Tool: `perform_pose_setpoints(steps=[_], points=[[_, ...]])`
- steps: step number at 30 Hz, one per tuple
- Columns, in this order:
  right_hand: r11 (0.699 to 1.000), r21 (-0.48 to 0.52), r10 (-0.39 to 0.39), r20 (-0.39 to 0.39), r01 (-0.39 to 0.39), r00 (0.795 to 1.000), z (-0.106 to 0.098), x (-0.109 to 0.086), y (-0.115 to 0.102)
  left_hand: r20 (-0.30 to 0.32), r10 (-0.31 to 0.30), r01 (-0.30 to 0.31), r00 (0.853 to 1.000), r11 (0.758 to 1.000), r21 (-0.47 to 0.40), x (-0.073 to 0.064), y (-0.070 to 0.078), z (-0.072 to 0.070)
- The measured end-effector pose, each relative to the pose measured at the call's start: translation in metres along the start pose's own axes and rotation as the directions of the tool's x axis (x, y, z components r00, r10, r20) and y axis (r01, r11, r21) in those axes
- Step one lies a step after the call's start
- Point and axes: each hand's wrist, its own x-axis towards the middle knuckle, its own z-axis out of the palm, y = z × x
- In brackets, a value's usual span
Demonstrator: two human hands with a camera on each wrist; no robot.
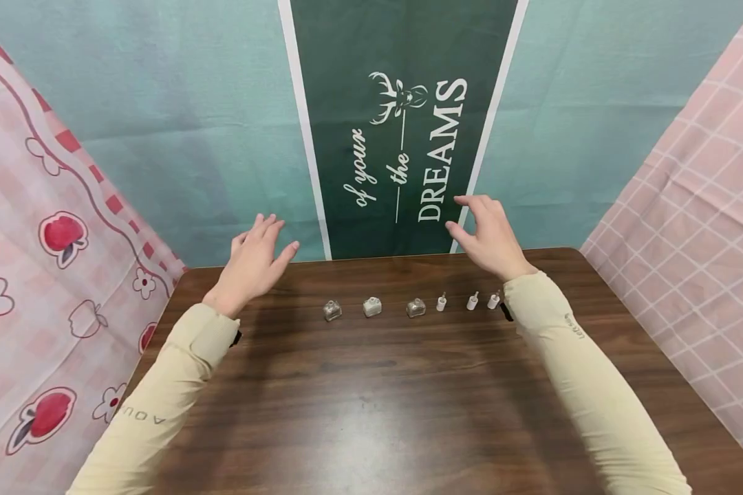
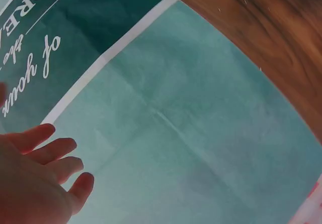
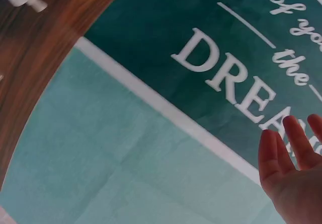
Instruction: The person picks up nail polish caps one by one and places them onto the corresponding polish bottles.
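Both of my hands are raised over the far edge of the table with nothing in them. My left hand (image 1: 252, 265) has its fingers extended and the thumb apart, left of a small clear glass bottle (image 1: 331, 311). A whitish glass bottle (image 1: 372, 307) and another clear one (image 1: 416, 309) stand to the right of that, in a row. Further right, three white caps with thin stems pointing up are lined up: one cap (image 1: 442, 303), a second (image 1: 472, 302) and a third (image 1: 493, 301). My right hand (image 1: 490, 237), thumb and fingers apart, is beyond these caps.
A dark brown wooden table (image 1: 359, 412) lies in front of me. Behind it hangs a teal cloth (image 1: 179, 124) with a dark green lettered band (image 1: 402, 41). Pink patterned cloths hang at the left (image 1: 12, 261) and right (image 1: 693, 227).
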Motion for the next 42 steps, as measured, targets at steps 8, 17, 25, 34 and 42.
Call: perform_pose_setpoints(steps=[8, 17, 25, 34, 42], points=[[0.981, 0.183, -0.035, -0.142, 0.061, 0.989, 0.015, -0.004, -0.035, -0.016, -0.126, 0.116, 0.992, 0.948, -0.297, -0.012, -0.010, 0.001], [0.897, 0.438, 0.052, 0.024, -0.058, 0.998, 0.067, -0.045, -0.056, 0.018, -0.193, 0.165, 0.981, 0.782, -0.601, -0.040, -0.025, 0.027], [0.813, 0.553, -0.015, 0.334, -0.183, 0.942, 0.118, -0.065, -0.071, 0.100, -0.281, 0.250, 0.954, 0.568, -0.784, -0.052, -0.020, 0.064], [0.818, 0.513, 0.029, 0.415, -0.260, 0.909, 0.159, -0.072, -0.090, 0.213, -0.372, 0.373, 0.903, 0.438, -0.818, -0.051, -0.016, 0.098], [0.811, 0.455, 0.126, 0.478, -0.368, 0.869, 0.185, -0.075, -0.101, 0.272, -0.359, 0.413, 0.893, 0.413, -0.811, -0.046, -0.007, 0.118]])
